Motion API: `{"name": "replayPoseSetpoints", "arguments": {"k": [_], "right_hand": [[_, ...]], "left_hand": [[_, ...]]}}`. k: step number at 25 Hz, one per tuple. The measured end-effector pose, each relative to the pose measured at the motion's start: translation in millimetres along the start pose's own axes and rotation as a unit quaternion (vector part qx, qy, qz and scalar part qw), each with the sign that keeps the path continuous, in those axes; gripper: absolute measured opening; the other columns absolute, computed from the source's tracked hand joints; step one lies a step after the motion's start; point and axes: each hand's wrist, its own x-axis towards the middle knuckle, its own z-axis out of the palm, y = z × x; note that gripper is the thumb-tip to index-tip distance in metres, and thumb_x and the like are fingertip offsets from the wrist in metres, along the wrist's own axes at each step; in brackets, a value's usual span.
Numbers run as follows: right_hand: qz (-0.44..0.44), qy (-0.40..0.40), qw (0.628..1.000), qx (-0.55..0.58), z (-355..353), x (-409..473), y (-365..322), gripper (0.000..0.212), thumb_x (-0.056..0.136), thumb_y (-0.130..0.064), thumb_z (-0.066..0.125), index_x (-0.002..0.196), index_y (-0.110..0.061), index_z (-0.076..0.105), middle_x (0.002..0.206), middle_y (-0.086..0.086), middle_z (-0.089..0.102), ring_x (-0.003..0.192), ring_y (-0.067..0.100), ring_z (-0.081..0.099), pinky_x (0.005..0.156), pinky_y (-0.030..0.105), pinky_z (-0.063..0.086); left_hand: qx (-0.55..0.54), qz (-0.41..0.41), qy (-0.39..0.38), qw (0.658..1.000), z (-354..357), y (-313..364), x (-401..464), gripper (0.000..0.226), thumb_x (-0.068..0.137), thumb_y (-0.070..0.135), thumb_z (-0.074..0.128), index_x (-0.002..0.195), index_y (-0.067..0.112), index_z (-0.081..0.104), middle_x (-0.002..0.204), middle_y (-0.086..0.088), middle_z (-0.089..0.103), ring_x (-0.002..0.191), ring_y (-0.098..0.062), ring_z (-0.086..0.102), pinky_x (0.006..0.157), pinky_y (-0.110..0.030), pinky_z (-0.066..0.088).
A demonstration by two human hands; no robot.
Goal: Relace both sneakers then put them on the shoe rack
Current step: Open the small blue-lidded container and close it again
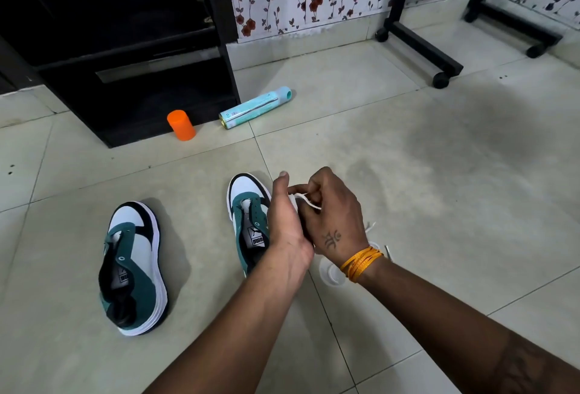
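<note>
Two green, white and black sneakers stand unlaced on the tiled floor, toes pointing away. The left sneaker (133,268) is apart from my hands. The right sneaker (248,217) lies just under my left hand (287,221), which hides its right side. My right hand (332,214) meets the left one above that shoe. Both hands pinch a white shoelace (306,200). More white lace (372,227) trails on the floor behind my right wrist. The dark shoe rack (131,57) stands at the back left.
An orange cap (181,125) and a light blue spray can (255,107) lying on its side rest by the rack's base. A black wheeled stand (439,60) is at the back right. A small clear lid (331,272) lies under my right wrist.
</note>
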Motion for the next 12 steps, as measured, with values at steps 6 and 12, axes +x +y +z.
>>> {"name": "replayPoseSetpoints", "arguments": {"k": [6,12], "right_hand": [[0.059,-0.136,0.974,0.171,-6.1,-6.0,8.1,0.026,0.08,-0.002,0.067,0.094,-0.02,0.08,0.088,-0.009,0.077,0.081,0.008,0.072,0.076,0.033,0.06],[0.082,-0.038,0.973,0.213,-21.5,-6.6,18.9,0.023,0.096,-0.01,0.068,0.112,-0.024,0.076,0.11,-0.01,0.069,0.105,0.008,0.068,0.08,0.019,0.054]], "left_hand": [[0.084,0.09,0.093,0.988,-13.0,3.8,21.3,0.044,0.099,0.042,0.068,0.069,0.014,0.052,0.054,0.001,0.053,0.05,-0.02,0.054,0.062,-0.034,0.049],[0.049,0.069,0.097,0.992,-16.3,22.2,31.1,0.051,0.094,0.059,0.067,0.064,0.023,0.047,0.055,0.005,0.046,0.046,-0.013,0.043,0.052,-0.024,0.043]]}}
